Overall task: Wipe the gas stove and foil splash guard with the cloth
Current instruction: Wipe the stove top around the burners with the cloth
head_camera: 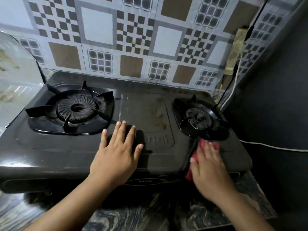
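A black two-burner gas stove [146,105] fills the middle of the head view. My left hand [116,152] lies flat on its top near the front centre, fingers spread, holding nothing. My right hand [208,165] presses a red cloth [215,145] onto the stove's front right, just below the right burner [199,117]. The cloth is mostly hidden under the hand. Brown stains [158,117] mark the stove top between the burners. The foil splash guard [15,77] stands at the left, beside the left burner [75,109].
A patterned tile wall [133,39] rises right behind the stove. A black cable [233,77] and a white cable [266,145] run along the dark wall at the right. The stove sits on a marbled counter [133,217].
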